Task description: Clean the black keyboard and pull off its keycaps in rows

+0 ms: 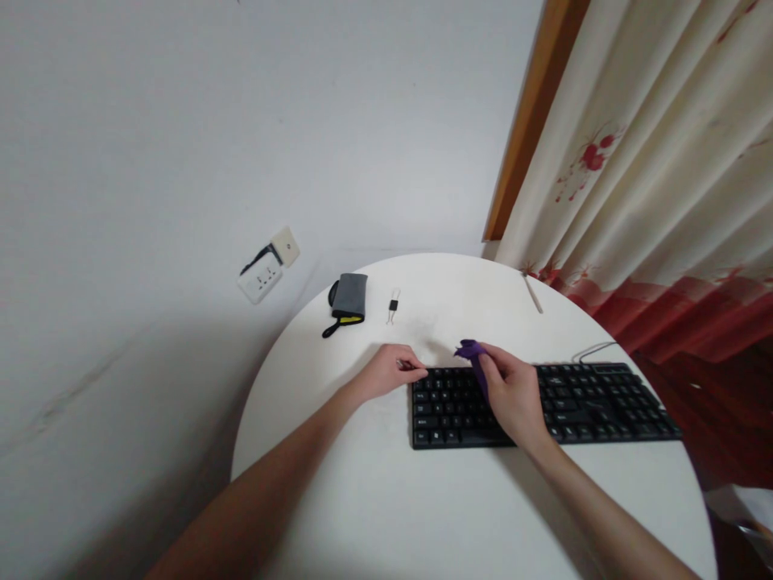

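A black keyboard (580,403) lies flat on the round white table. At its upper left corner is my left hand (390,370), with curled fingers and the thumb touching the edge there. My right hand (513,395) is over the left-middle part of the keys, closed round a bunched purple cloth (471,352). Part of this cloth hangs down against the keys, and the rest of it is hidden in my fingers. Beyond my left hand lies a black binder clip (393,305) with its two wire handles spread out.
A grey pouch (350,296) with a black loop and yellow inside lies near the white table's (374,499) far left edge. A thin light stick (532,292) rests at the far right. The keyboard's cable (595,349) curves behind it. Wall and curtain (652,185) border the table.
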A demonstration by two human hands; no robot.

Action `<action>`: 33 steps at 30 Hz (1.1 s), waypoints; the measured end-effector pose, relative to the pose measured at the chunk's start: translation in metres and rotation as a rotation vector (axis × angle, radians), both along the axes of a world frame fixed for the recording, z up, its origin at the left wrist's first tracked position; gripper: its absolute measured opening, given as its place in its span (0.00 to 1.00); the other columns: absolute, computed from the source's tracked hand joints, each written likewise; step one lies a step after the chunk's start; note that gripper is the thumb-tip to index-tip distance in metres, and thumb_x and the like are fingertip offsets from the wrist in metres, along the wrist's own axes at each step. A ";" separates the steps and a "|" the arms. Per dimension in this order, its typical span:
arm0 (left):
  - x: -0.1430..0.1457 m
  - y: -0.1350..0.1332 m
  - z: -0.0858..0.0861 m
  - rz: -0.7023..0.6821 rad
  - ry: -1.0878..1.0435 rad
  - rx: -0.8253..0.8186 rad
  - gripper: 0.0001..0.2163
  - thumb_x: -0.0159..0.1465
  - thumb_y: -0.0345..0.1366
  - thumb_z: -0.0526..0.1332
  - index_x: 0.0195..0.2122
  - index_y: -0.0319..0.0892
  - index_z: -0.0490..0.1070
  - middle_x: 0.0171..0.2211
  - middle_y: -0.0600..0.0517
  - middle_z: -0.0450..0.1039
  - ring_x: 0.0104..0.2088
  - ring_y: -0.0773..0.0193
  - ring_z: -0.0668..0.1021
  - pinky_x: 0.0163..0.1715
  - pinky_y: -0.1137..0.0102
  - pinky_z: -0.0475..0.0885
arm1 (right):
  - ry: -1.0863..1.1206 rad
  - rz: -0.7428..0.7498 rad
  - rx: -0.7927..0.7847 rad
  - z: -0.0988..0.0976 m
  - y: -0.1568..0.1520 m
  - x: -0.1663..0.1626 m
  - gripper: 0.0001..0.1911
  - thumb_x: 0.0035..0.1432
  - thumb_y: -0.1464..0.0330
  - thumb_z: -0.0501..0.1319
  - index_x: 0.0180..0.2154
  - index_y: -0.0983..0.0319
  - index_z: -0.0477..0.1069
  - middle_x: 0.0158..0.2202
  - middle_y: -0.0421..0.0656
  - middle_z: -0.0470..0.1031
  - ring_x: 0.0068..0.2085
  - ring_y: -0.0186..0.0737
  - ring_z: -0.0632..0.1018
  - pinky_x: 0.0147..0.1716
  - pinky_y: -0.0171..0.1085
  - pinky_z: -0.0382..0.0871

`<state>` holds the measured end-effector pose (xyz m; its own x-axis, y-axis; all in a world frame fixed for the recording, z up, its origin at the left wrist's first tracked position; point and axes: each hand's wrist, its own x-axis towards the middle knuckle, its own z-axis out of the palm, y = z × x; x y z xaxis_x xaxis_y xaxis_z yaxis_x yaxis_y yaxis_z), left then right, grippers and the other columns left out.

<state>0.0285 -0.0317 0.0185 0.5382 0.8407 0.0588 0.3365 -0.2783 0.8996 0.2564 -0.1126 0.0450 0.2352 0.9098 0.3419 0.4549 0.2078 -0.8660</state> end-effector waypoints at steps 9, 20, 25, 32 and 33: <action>-0.002 0.002 -0.004 -0.010 0.006 0.029 0.08 0.58 0.37 0.67 0.31 0.37 0.81 0.30 0.49 0.76 0.31 0.65 0.77 0.32 0.72 0.72 | -0.562 0.138 -0.101 -0.012 0.005 -0.029 0.18 0.67 0.73 0.51 0.47 0.59 0.78 0.43 0.46 0.82 0.44 0.46 0.82 0.47 0.42 0.72; -0.001 0.002 -0.004 -0.002 0.007 0.024 0.06 0.59 0.36 0.67 0.31 0.38 0.81 0.29 0.49 0.76 0.31 0.65 0.77 0.33 0.72 0.73 | -0.602 0.308 -0.129 -0.006 0.010 -0.025 0.20 0.67 0.75 0.49 0.51 0.58 0.76 0.48 0.44 0.81 0.49 0.41 0.79 0.51 0.37 0.68; -0.001 0.001 -0.002 0.007 0.006 0.010 0.07 0.58 0.36 0.67 0.30 0.37 0.81 0.30 0.48 0.77 0.31 0.64 0.77 0.33 0.72 0.73 | -0.731 0.181 -0.239 0.000 0.011 -0.003 0.19 0.68 0.74 0.49 0.49 0.57 0.76 0.44 0.44 0.82 0.43 0.44 0.82 0.42 0.37 0.70; -0.001 0.001 -0.004 0.026 -0.005 0.004 0.07 0.57 0.37 0.68 0.30 0.37 0.81 0.30 0.48 0.78 0.31 0.65 0.78 0.33 0.71 0.73 | -0.746 0.141 -0.169 -0.003 0.004 -0.018 0.19 0.66 0.77 0.50 0.49 0.59 0.76 0.46 0.46 0.81 0.45 0.43 0.81 0.46 0.38 0.70; 0.000 0.001 -0.003 0.026 -0.004 0.006 0.07 0.57 0.37 0.68 0.30 0.37 0.80 0.30 0.48 0.78 0.31 0.64 0.78 0.33 0.71 0.73 | -0.737 0.161 -0.122 -0.005 0.002 -0.022 0.19 0.65 0.78 0.50 0.49 0.60 0.76 0.47 0.46 0.81 0.47 0.43 0.80 0.49 0.38 0.70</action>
